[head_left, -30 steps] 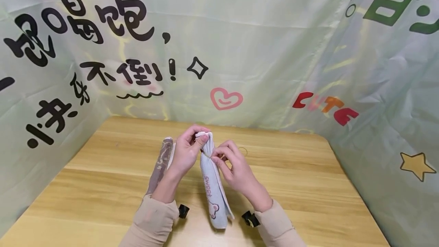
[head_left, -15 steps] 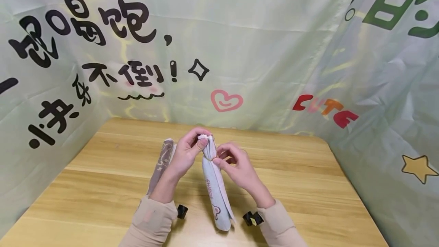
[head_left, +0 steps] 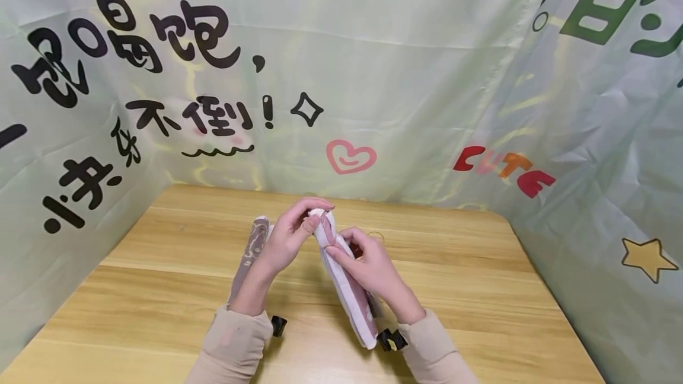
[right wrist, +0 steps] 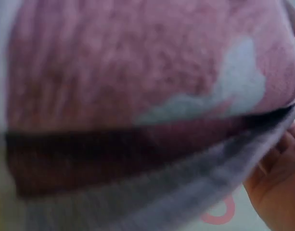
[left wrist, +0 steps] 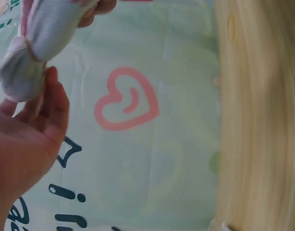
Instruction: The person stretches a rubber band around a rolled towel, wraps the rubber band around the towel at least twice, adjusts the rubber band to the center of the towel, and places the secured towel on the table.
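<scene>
A small folded towel [head_left: 344, 286], pale on one side and pink on the other, hangs at a slant between both hands. My left hand [head_left: 284, 237] pinches its upper end between thumb and fingers. Just below, my right hand [head_left: 368, 261] holds it, thumb on the near face and fingers behind. The left wrist view shows a thin rubber band [left wrist: 32, 50] cinching the towel near that end, gathering it into a knob. Pink pile with a pale blue patch on the towel [right wrist: 137, 72] fills much of the right wrist view.
A second towel, brown-grey and rolled [head_left: 249, 253], lies on the wooden table [head_left: 459, 301] left of the hands, partly behind the left forearm. A loose rubber band [head_left: 376, 234] lies beyond the right hand. Printed cloth walls [head_left: 416, 88] border the table.
The towel has turned, so its pink side now faces the head camera instead of the pale lettered side. Its lower end swung right. The right thumb moved onto the near face.
</scene>
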A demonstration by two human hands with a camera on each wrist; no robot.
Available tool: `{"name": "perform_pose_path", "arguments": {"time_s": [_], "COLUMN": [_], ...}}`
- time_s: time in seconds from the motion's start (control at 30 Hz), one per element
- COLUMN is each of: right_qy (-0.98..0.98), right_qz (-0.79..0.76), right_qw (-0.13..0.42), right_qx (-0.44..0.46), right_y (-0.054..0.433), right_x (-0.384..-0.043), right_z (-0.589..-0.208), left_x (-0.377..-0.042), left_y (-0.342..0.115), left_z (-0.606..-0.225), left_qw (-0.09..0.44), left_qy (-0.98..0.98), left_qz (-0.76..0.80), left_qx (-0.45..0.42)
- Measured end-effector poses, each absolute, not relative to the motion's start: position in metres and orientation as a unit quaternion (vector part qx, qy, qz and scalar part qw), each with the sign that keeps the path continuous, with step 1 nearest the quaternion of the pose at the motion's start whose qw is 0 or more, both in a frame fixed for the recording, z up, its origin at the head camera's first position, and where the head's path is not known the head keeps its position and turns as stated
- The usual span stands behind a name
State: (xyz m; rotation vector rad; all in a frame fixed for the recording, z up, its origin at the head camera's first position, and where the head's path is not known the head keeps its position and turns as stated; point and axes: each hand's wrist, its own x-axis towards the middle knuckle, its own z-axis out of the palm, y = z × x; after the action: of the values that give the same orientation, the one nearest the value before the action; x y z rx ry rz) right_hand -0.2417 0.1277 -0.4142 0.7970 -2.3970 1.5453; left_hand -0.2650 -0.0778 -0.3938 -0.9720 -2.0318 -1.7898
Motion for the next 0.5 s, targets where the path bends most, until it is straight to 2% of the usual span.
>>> {"name": "perform_pose_path", "arguments": {"time_s": [0.13, 0.3, 0.37, 0.5], "right_qy": [-0.818, -0.828, -0.831, -0.824], "right_qz": [0.495, 0.457, 0.449, 0.466], "right_qw": [0.133, 0.172, 0.172, 0.136], "right_qx": [0.262, 0.277, 0.281, 0.292], "right_y": [0.1249, 0.1223, 0.1213, 0.121], "right_x": [-0.242, -0.2412, -0.2407, -0.2385], "right_z": [-0.4173, -0.4201, -0.4206, -0.4183], "left_x": [-0.2658, -0.267, -0.267, -0.2658], "left_y": [-0.0816, -0.0814, -0.0811, -0.0812], "left_z": [-0.3936, -0.3956, -0.3964, -0.3972], "left_qw": [0.144, 0.108, 0.095, 0.081], "left_qy": [-0.784, -0.822, -0.815, -0.784], "left_qz": [-0.521, -0.491, -0.508, -0.556], "left_qx": [-0.304, -0.269, -0.263, -0.263]}}
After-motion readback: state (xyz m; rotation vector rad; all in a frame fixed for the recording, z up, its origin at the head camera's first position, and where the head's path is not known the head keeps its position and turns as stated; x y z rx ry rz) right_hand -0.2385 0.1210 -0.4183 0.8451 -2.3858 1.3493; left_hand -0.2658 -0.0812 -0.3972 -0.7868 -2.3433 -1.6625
